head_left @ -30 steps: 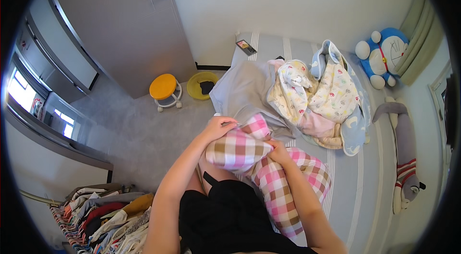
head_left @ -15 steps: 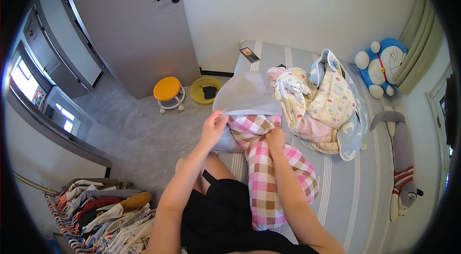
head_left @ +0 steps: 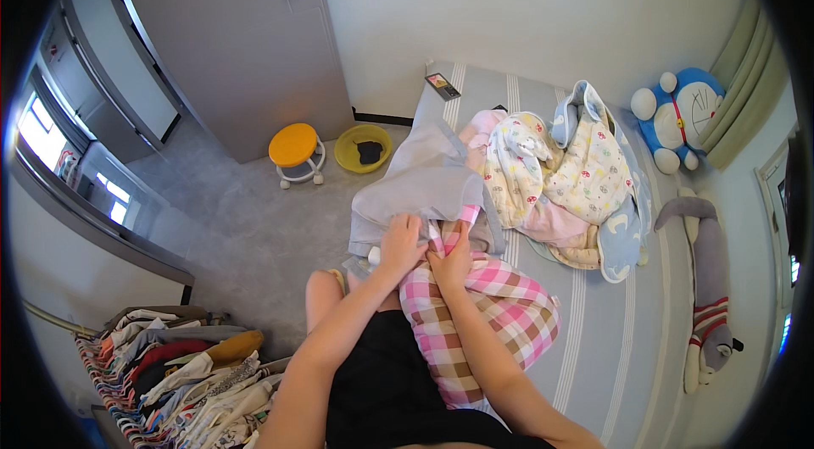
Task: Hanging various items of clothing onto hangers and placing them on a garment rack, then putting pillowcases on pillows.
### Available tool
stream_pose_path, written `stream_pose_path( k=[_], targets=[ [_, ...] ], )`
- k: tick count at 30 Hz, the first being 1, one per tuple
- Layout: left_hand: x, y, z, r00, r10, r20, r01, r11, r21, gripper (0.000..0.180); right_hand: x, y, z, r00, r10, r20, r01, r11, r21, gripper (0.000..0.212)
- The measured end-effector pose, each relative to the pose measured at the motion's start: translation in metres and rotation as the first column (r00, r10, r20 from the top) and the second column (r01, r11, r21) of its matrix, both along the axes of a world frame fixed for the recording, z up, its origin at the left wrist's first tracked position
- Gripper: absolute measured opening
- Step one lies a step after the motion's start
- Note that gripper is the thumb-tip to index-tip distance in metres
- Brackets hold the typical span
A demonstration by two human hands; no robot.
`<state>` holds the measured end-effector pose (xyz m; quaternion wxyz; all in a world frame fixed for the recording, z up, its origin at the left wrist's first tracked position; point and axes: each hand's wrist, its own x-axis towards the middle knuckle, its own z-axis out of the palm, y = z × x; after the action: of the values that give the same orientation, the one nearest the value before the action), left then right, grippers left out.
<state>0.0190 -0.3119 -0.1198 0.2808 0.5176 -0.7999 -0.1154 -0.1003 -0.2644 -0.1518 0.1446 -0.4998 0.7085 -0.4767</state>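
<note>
A grey, soft fabric bag (head_left: 415, 195) lies toward the bed's near left side, its mouth facing me. Into that mouth runs one end of a pink, brown and white checked quilt (head_left: 500, 305). The rest of the quilt bulges out over my lap and the bed. My left hand (head_left: 403, 244) is closed on the bag's near edge, fingertips partly hidden. Right beside it, my right hand (head_left: 450, 261) grips the bunched checked cloth at the opening, thumb on top. How far the quilt reaches inside is hidden by the bag.
Rumpled baby blankets (head_left: 560, 186) lie to the right on the striped bed (head_left: 585, 313). Farther off are a phone-like device (head_left: 443, 86), a blue plush toy (head_left: 682, 114) and a long grey plush (head_left: 710, 271). A yellow stool (head_left: 294, 145), basin (head_left: 363, 149) and hanging clothes (head_left: 191, 373) stand left.
My left hand has come down and right, close to my right hand, which shifted left and nearer me. The bag's raised edge has dropped, covering more of the checked quilt.
</note>
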Motion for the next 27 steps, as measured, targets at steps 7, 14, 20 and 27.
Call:
stream_pose_path(
  k=[7,14,20,27],
  targets=[
    [0.007,-0.048,-0.016,0.998,0.061,-0.022,-0.060,0.996,0.063,0.018,-0.025,-0.003,-0.036,0.874,0.064,0.482,-0.066,0.998,-0.013,0.069],
    [-0.055,0.003,-0.048,0.798,-0.050,-0.601,0.365,0.833,0.416,0.020,-0.031,-0.009,-0.096,0.854,0.371,0.364,-0.383,0.923,-0.041,0.026],
    [-0.057,-0.003,0.008,0.990,-0.131,-0.042,0.138,0.951,0.276,0.034,-0.046,-0.004,-0.059,0.631,0.452,0.631,-0.628,0.774,0.073,0.032],
    [-0.038,-0.037,-0.046,0.927,0.137,-0.350,-0.149,0.989,-0.006,0.038,-0.050,-0.001,-0.038,0.563,0.323,0.761,-0.576,0.813,0.082,0.049]
  ],
)
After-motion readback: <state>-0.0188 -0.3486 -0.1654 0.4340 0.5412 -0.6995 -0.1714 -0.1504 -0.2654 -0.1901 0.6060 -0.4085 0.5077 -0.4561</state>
